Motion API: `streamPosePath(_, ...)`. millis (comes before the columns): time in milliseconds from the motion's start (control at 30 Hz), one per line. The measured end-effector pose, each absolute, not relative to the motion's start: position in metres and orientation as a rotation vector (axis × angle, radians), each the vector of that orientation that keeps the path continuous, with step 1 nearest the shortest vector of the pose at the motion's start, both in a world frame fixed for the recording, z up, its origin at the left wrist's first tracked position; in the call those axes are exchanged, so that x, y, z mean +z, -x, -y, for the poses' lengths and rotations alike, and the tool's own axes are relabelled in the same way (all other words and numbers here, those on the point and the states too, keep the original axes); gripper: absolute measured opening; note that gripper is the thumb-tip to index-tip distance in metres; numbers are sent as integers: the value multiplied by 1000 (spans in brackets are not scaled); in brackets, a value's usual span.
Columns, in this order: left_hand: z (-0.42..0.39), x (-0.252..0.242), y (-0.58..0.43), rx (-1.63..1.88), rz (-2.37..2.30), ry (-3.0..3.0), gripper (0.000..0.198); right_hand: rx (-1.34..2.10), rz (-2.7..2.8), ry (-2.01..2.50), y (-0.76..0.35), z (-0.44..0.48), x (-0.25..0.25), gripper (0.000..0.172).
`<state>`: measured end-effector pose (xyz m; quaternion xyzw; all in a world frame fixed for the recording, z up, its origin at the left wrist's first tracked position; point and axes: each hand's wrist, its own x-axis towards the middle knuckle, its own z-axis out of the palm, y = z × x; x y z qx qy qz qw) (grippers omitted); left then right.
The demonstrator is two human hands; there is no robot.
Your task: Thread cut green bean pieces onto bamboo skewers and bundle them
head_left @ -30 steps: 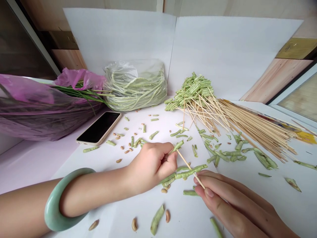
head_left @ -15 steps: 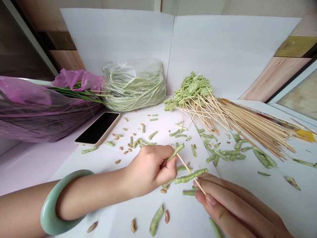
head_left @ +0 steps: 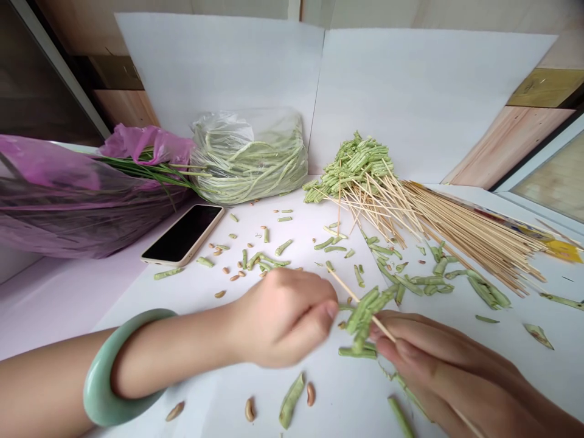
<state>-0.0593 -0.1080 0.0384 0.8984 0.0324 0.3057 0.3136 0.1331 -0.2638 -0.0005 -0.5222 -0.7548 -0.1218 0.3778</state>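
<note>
My right hand [head_left: 449, 359] pinches a thin bamboo skewer [head_left: 345, 285] between thumb and fingers, its tip pointing up and left. Several short green bean pieces [head_left: 365, 313] sit threaded crosswise on the skewer, just ahead of my right fingertips. Left of them my left hand [head_left: 292, 316] is curled into a fist, slightly blurred, a green bangle [head_left: 103, 395] around the wrist. Whatever lies inside that fist is hidden. Under the hands, loose bean pieces and brown bean seeds [head_left: 311, 394] are scattered on the white surface.
A heap of skewered bean pieces [head_left: 358, 161] stands at the back, with a bundle of bare skewers [head_left: 474, 231] to its right. Long beans in a clear bag [head_left: 250, 158], a purple bag [head_left: 91, 207] and a phone [head_left: 182, 234] are at the left. Bean scraps [head_left: 424, 283] lie mid-right.
The bean piece that my left fingers held at the skewer's tip no longer shows there. More pieces now sit bunched on the skewer near my right hand, which has shifted slightly right.
</note>
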Motion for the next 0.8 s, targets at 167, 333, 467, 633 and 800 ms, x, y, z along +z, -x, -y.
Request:
streamPosePath(167,72,39,60,763,-643,-2425,17,-342,1931,1375,-139,258,11,19)
streamPosePath(333,59,45,59,366,-493,-2723,9,-156,2048,1541,-159,264,9,23)
streamPosePath(467,67,51,61,109,-393,-2866,12,-166,2179,1518,-171,268,1,32)
streamPosePath(633,67,48,59,45,-446,-2847,25,-259,2261,1481,-172,266,0,34)
streamPosePath(800,66,44,58,86,-475,-2804,25,-340,2385,1371,-177,268,-1,38)
